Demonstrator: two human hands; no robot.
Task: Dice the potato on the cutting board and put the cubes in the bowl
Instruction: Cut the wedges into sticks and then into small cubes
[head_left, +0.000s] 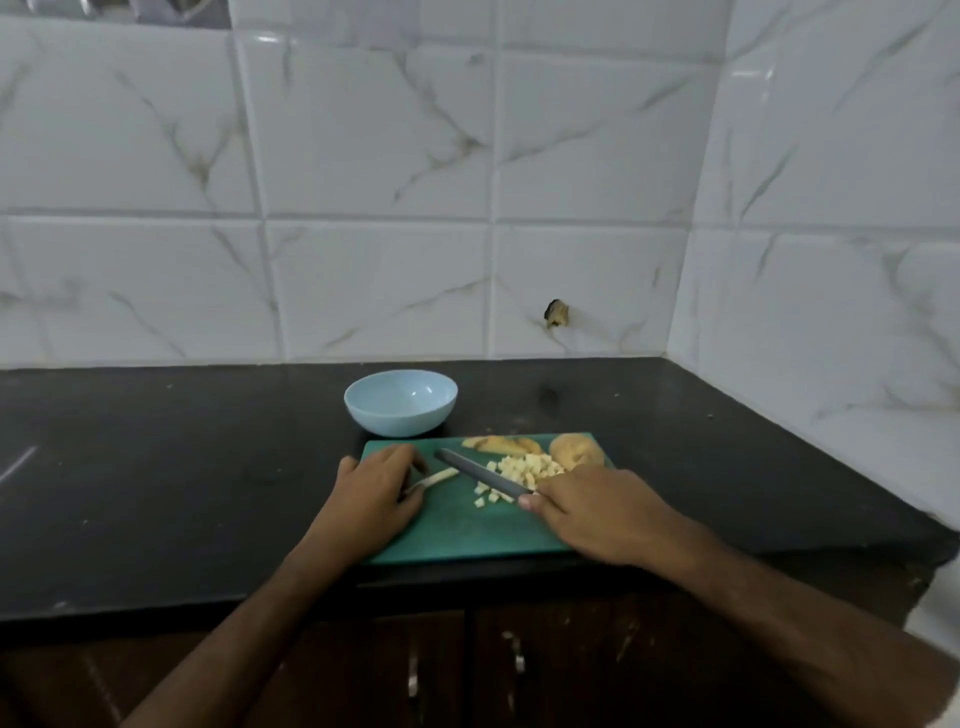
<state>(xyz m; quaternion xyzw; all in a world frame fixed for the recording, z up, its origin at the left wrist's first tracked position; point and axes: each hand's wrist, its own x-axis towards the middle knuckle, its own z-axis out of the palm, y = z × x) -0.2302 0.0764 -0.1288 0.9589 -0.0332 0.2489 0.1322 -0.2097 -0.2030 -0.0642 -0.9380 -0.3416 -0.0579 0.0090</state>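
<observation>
Roughly midway: cubes (524, 470) piled on the cutting board (457, 535), bowl (400, 402) empty. Left hand (376, 493) pinches a potato strip (440, 475); right hand (592, 512) grips the knife (483, 473); an uncut chunk (576, 451) waits

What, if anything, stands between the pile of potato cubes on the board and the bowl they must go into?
Nothing visible blocks the way. The cubes lie mid-board; the bowl stands just behind the board's far edge, empty. Only the knife, held by the right hand, lies slantwise along the pile's left side.
</observation>
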